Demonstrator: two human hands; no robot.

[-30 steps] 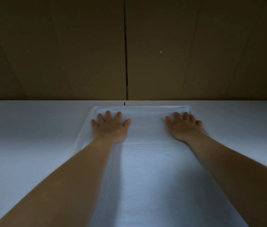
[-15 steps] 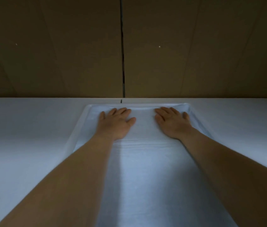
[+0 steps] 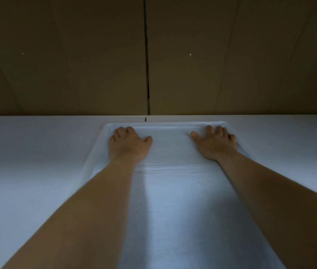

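At the far end of the white worktop point(image 3: 27, 152), close to its back edge, a long white cloth point(image 3: 171, 191) lies flat. It runs lengthwise from the near edge toward the brown panelled wall point(image 3: 76, 55). Its far end has rounded corners and a slightly raised, pale border, and a few faint creases cross it just behind the wrists.

The person's left hand point(image 3: 129, 144) presses palm down on the cloth at its far left corner. The fingers point toward the back edge and the thumb is spread inward toward the middle. The fingers look short from this angle, so whether their tips bend against the border cannot be told.

The right hand point(image 3: 215, 145) lies palm down at the far right corner. Its fingers are fanned slightly outward toward the border and the thumb reaches inward. Neither hand grips anything; both lie spread on the fabric, well apart, with a bare stretch of cloth between the thumbs.

Both forearms are bare and extended almost straight. They converge slightly from the lower corners of the view toward the hands and cast soft shadows on the cloth. A dark vertical seam point(image 3: 147, 55) divides the wall panels above the gap between the hands.
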